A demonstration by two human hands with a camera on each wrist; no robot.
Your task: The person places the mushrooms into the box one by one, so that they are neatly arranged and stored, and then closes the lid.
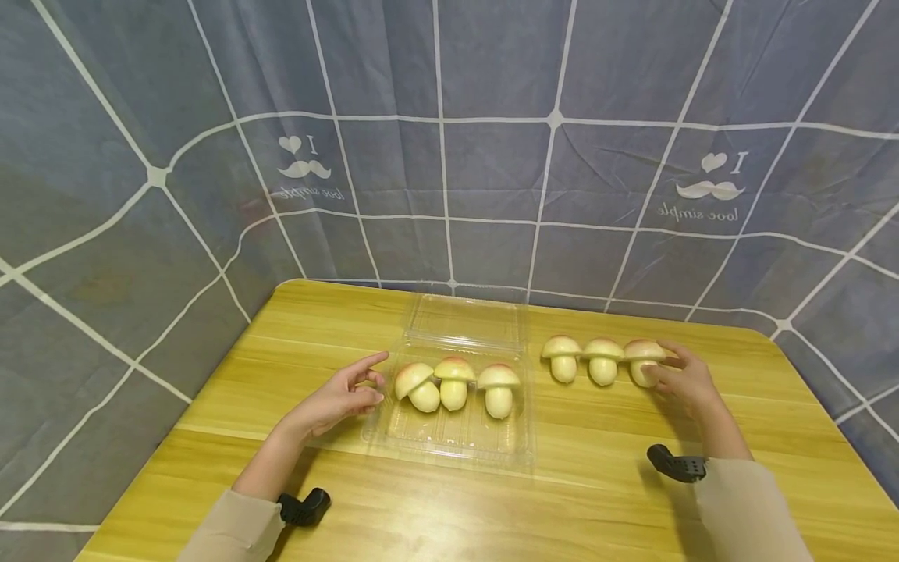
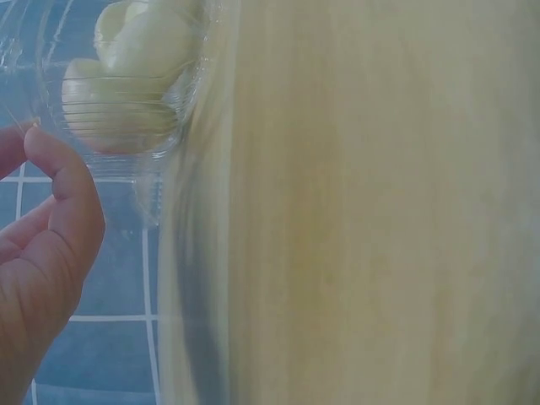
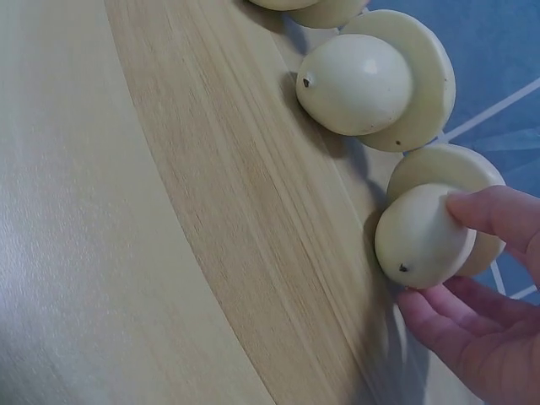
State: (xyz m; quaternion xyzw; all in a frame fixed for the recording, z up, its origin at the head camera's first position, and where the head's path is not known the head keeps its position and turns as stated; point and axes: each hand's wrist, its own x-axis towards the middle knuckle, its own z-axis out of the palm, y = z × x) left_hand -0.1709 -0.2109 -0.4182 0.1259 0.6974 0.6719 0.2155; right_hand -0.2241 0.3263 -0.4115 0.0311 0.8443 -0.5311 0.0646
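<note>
My right hand (image 1: 684,382) holds the rightmost of three mushrooms standing in a row, a fake-looking mushroom (image 3: 426,240) with a pale stem and a pink-tinged cap. The thumb lies on its stem and the other fingers are on the far side. Beside it are a middle mushroom (image 1: 602,363) and a left one (image 1: 563,361). A clear plastic box (image 1: 449,446) with its lid (image 1: 467,318) folded back holds three more mushrooms (image 1: 453,390). My left hand (image 1: 337,402), fingers loosely bent, is at the box's left side, its fingertips close to the wall.
The wooden table (image 1: 597,507) carries everything. A grey curtain (image 1: 492,172) with white lines hangs behind and around its edges. Black devices (image 1: 305,507) sit at both wrists.
</note>
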